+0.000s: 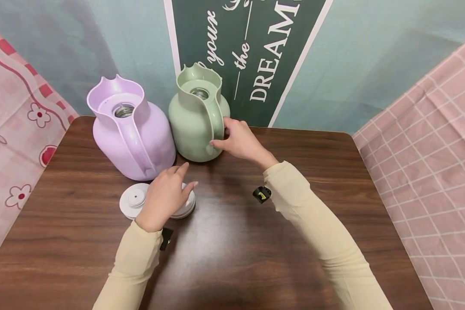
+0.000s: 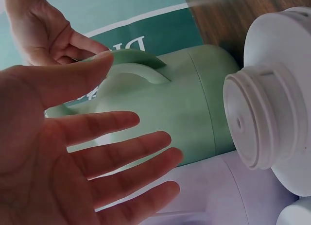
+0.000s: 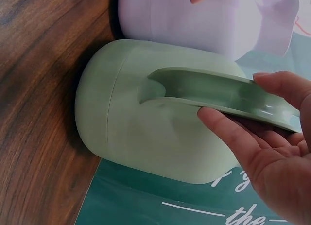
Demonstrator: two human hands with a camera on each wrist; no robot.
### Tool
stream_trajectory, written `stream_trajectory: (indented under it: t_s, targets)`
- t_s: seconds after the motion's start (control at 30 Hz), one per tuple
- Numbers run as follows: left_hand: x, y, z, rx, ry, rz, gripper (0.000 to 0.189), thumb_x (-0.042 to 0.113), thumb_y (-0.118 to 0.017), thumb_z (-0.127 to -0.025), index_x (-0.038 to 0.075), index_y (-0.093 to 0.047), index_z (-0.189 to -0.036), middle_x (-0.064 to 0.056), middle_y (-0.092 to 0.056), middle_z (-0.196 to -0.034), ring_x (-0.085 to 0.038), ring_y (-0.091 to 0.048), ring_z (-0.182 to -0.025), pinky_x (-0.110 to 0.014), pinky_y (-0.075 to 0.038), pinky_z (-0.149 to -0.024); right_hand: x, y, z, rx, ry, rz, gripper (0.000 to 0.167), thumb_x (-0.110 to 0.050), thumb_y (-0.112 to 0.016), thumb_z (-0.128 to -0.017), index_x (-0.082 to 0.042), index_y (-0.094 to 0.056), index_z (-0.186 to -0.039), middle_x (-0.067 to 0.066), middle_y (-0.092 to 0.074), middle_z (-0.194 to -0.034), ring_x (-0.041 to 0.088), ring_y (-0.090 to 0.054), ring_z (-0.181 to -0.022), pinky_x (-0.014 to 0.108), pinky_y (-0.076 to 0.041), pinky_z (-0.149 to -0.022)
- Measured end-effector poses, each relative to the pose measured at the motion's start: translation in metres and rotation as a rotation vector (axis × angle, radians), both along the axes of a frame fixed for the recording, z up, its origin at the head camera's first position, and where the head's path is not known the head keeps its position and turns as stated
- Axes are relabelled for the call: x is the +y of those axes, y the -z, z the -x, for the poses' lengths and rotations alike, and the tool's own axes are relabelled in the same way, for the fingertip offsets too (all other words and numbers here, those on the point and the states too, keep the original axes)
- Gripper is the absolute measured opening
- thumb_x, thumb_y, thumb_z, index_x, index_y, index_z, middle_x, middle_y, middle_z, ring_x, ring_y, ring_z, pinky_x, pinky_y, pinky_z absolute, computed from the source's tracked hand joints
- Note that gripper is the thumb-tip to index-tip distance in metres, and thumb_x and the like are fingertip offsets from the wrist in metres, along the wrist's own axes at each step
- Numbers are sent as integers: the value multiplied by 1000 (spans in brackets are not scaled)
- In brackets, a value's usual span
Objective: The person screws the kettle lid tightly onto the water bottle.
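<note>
A green vacuum jug stands upright at the back of the table, its top uncovered. My right hand grips its handle, thumb on one side and curled fingers on the other. Close on the left, a lilac vacuum jug is uncovered too, with its metal neck showing. Two white round stoppers lie in front of the jugs. Over them hovers my left hand, fingers spread and holding nothing; it partly hides both stoppers. In the left wrist view, one stopper shows its stepped plug, beyond the fingertips.
The brown wooden table ends at a blue-green backdrop with a dark lettered panel. Pink patterned cloth hangs on the left, pink checked cloth on the right.
</note>
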State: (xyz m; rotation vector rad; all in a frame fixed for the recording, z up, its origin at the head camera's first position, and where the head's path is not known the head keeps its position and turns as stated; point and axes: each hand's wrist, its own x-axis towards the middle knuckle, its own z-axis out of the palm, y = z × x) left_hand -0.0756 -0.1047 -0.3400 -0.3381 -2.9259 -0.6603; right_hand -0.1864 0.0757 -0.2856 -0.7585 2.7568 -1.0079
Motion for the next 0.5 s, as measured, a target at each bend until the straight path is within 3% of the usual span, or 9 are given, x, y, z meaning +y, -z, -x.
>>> stream_trajectory:
  t_s: [0.33,0.5]
  targets:
    - [0,-2,10,-78,-28,-35,50,21,-66,-83,-5,-52,-123,-24,-60,-106,-40,-57,-92,-50,-44,-77,0,0,-3,0,-13,5,36,-17,-69,-80,0,-55,-109,12,-64,-97,16,-59,-80,29,-48,-69]
    - [1,-2,14,-123,-37,-39,52,21,-64,-85,-6,-49,-126,-25,-58,-110,-40,-56,-96,-50,-43,-80,0,-1,-6,22,-14,-16,34,-17,-69,-80,1,-56,-105,11,-64,-90,16,-58,-76,28,-47,-65]
